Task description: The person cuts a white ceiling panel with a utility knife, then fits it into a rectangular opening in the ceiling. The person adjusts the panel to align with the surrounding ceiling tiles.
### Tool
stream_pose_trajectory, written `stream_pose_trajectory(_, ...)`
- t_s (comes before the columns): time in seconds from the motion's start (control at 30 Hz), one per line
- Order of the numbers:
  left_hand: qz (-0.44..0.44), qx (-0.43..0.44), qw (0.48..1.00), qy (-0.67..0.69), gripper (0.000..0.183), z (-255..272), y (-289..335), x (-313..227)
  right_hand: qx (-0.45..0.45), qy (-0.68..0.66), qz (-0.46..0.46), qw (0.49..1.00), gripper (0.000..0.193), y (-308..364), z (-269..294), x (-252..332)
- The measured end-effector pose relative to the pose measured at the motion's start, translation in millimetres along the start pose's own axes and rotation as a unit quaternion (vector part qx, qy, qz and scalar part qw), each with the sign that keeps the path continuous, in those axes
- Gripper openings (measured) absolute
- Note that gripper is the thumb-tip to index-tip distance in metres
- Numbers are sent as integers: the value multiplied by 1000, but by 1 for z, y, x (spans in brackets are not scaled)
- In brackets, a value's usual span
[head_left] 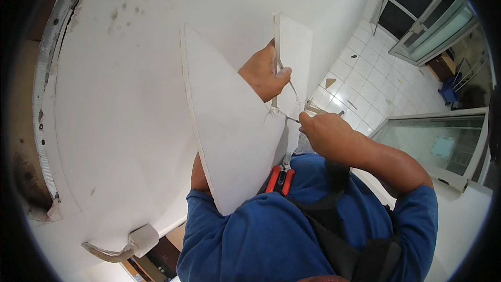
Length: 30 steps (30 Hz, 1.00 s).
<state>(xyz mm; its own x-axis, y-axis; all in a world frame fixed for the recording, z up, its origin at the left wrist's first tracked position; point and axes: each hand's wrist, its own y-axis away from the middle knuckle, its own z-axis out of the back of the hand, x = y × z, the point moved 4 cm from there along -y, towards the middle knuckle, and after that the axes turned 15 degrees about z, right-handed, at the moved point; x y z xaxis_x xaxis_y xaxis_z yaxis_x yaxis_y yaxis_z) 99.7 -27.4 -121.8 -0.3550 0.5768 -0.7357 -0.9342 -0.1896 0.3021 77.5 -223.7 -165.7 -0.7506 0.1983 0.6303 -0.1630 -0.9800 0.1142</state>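
Two white board pieces stand at an angle to each other: a large one (229, 125) close to my chest and a smaller one (295, 57) beyond it. They come close at a ragged, torn spot. My left hand (265, 74) is closed on the smaller piece's left edge, thumb on its face; that forearm is hidden behind the large piece. My right hand (326, 131) is closed round a thin tool whose slim dark tip (292, 119) points to the torn spot. The tool's kind cannot be made out. Red-handled snips (281, 178) lie against my blue shirt.
A stained white wall or ceiling surface (120, 99) fills the left, with a ragged opening (31, 125) at its edge. A white curved fitting (143, 240) sticks out lower left. Scraps lie on the white tiled floor (360, 68) at right, near glazed doors (430, 26) and a framed glass panel (433, 138).
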Motion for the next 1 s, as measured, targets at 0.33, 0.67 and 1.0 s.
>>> stream_pose_trajectory(0.33,34,11,997,-64,53,11,-6,-15,95,49,41,993,14,-34,24,-1)
stream_pose_trajectory(0.67,23,-25,999,-18,54,19,-5,6,-20,-17,20,999,18,-36,-16,-16)
stream_pose_trajectory(1.0,78,31,994,66,57,12,7,-8,-161,-80,43,983,25,-26,-78,-54)
